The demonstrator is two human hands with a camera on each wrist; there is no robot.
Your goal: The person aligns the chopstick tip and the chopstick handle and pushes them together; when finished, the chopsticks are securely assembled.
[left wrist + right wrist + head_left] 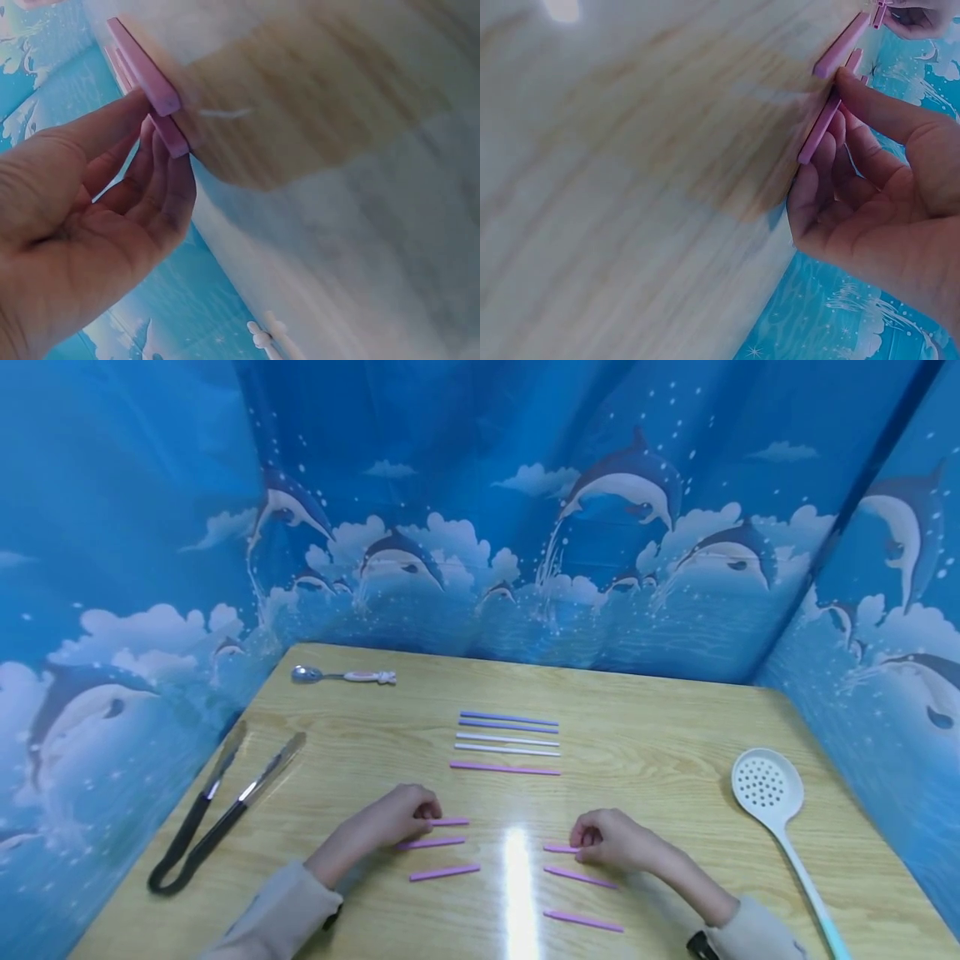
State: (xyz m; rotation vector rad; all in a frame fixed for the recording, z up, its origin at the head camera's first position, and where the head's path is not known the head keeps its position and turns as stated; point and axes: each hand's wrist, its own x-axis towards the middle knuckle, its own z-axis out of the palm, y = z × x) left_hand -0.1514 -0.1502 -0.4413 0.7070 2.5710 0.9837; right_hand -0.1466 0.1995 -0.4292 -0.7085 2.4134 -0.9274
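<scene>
My left hand (397,818) pinches the left end of a short pink stick (452,821) between thumb and fingers. Two more short pink sticks lie nearer the front on that side, one (432,842) close beside the hand and one (445,872) further off. Across from it, my right hand (611,839) holds another short pink stick (559,849) by its right end. A pink stick (580,877) lies just below that hand, and a further one (583,921) nearer me. In both wrist views, the held sticks (171,136) (821,127) stay at the table surface, partly hidden by fingers.
Behind the hands lie a long pink stick (505,769), two white sticks (507,749) and two blue-violet sticks (508,725), roughly parallel. Black-handled tongs (198,831) and a spoon (341,676) are at the left. A white slotted skimmer (767,785) lies right. Dolphin-printed curtains (480,527) surround the table.
</scene>
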